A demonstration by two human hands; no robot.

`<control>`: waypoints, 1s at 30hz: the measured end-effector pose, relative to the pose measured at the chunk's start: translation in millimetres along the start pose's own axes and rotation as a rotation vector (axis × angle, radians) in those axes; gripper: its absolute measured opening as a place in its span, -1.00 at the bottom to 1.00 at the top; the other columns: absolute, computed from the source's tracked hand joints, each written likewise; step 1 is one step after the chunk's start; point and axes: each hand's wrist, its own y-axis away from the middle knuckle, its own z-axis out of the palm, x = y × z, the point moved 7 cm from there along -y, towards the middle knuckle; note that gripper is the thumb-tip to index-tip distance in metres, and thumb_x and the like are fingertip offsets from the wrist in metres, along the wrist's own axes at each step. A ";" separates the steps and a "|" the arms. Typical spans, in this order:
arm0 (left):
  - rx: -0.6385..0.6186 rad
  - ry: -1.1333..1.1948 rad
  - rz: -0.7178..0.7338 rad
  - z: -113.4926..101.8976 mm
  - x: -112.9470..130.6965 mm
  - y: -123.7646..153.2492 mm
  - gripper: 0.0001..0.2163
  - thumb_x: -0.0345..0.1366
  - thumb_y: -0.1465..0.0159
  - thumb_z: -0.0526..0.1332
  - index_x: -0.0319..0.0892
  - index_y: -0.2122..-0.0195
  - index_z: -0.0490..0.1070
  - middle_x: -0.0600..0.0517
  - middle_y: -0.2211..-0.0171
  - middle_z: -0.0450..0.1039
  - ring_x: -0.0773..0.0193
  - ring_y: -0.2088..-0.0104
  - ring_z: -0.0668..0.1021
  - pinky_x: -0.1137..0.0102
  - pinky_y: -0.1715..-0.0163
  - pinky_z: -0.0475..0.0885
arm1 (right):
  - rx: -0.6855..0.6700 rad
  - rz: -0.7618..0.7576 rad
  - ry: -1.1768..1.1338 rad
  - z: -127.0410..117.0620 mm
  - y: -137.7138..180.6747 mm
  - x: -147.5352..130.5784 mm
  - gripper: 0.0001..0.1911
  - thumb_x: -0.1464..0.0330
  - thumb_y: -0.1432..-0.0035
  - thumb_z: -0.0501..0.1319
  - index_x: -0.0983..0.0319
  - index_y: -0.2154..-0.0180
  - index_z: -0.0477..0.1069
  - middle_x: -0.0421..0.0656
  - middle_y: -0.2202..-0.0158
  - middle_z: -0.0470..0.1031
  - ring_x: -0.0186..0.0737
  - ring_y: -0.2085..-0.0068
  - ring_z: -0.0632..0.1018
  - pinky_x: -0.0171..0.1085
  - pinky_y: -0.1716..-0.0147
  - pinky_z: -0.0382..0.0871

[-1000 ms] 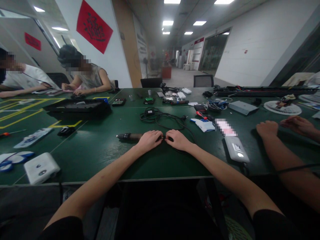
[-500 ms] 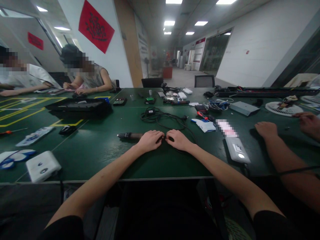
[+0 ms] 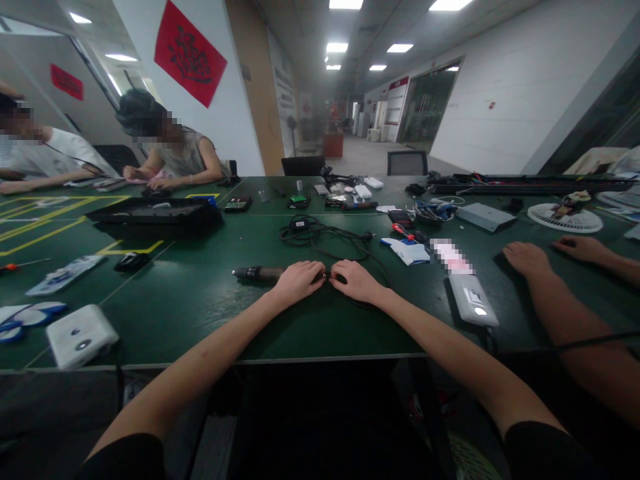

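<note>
Item: electric screwdriver (image 3: 260, 273), dark brown barrel with a black ribbed tip. It lies flat on the green table (image 3: 200, 293), long axis running 9 to 3 o'clock, tip toward 9 o'clock. Its rear end is covered by the left hand (image 3: 299, 281).

Left hand: curled over the tool's rear end, fingers closed round it. Right hand (image 3: 356, 280): just beside the left at its 3 o'clock, fingertips pinching a small dark end piece where the black cable (image 3: 325, 235) meets the tool; the exact part is too small to tell.

Change since a second ago: none in the two hands or the tool; both rest in the same spot with the same grip. The work at the joint appears held in place, not advanced. Only the neighbouring person's hand (image 3: 523, 258) at 3 o'clock has shifted slightly, and that person's far hand now lies flat on the table.

Surroundings: cable coiled at 12 o'clock of the hands; white remote-like device (image 3: 473, 299) at 3 o'clock; white box (image 3: 81, 335) at 8 o'clock.
</note>
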 end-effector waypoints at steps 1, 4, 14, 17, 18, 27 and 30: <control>0.001 0.002 0.009 -0.5 1.0 0.1 -0.84 -0.20 -0.40 0.19 -0.06 0.03 0.38 -0.01 0.15 0.54 0.12 0.12 0.57 0.25 0.06 0.42 | 0.002 -0.001 0.000 0.0 0.0 0.1 -0.90 0.34 -0.35 0.27 0.21 0.25 0.44 -0.11 0.18 0.49 -0.14 0.11 0.47 -0.18 0.04 0.31; -0.009 -0.001 0.040 -0.4 3.5 0.5 -0.84 -0.23 -0.41 0.17 -0.05 0.01 0.39 -0.01 0.13 0.54 0.13 0.10 0.57 0.25 0.04 0.42 | 0.002 -0.007 -0.003 -0.1 -0.1 0.1 -0.91 0.34 -0.35 0.27 0.21 0.25 0.43 -0.11 0.18 0.49 -0.14 0.10 0.47 -0.18 0.04 0.30; -0.001 -0.004 0.032 -2.7 4.9 0.6 -0.87 -0.24 -0.43 0.14 -0.06 0.04 0.38 0.00 0.14 0.54 0.14 0.13 0.57 0.25 0.07 0.41 | 0.003 -0.004 -0.008 -1.2 0.3 -0.8 -0.90 0.34 -0.35 0.27 0.21 0.25 0.43 -0.11 0.17 0.50 -0.14 0.10 0.47 -0.18 0.03 0.30; 0.008 -0.005 0.001 -3.5 3.1 0.3 -0.87 -0.20 -0.42 0.17 -0.07 0.07 0.37 0.00 0.16 0.54 0.12 0.14 0.57 0.24 0.08 0.41 | 0.009 -0.002 -0.002 -1.0 0.3 -0.5 -0.90 0.34 -0.35 0.27 0.21 0.26 0.43 -0.11 0.18 0.49 -0.15 0.11 0.47 -0.18 0.04 0.30; 0.011 -0.007 0.005 -3.6 3.3 0.3 -0.86 -0.19 -0.41 0.17 -0.07 0.06 0.37 -0.01 0.15 0.54 0.12 0.13 0.57 0.24 0.07 0.41 | 0.009 -0.003 -0.001 -0.9 0.3 -0.5 -0.90 0.34 -0.35 0.27 0.21 0.26 0.43 -0.11 0.18 0.49 -0.15 0.11 0.47 -0.18 0.04 0.30; 0.010 -0.011 0.016 -0.5 1.0 0.1 -0.84 -0.20 -0.41 0.18 -0.06 0.03 0.38 -0.01 0.12 0.54 0.12 0.11 0.57 0.24 0.07 0.42 | -0.001 -0.004 0.006 -1.4 0.4 -0.4 -0.91 0.35 -0.34 0.27 0.21 0.26 0.42 -0.11 0.17 0.49 -0.15 0.11 0.47 -0.19 0.05 0.30; 0.011 -0.012 0.041 -0.7 2.8 0.2 -0.83 -0.22 -0.42 0.17 -0.05 0.00 0.38 -0.01 0.10 0.54 0.13 0.10 0.57 0.25 0.04 0.41 | -0.002 -0.007 0.003 -1.0 0.1 -0.6 -0.91 0.35 -0.35 0.27 0.21 0.25 0.43 -0.11 0.17 0.50 -0.15 0.11 0.47 -0.19 0.05 0.30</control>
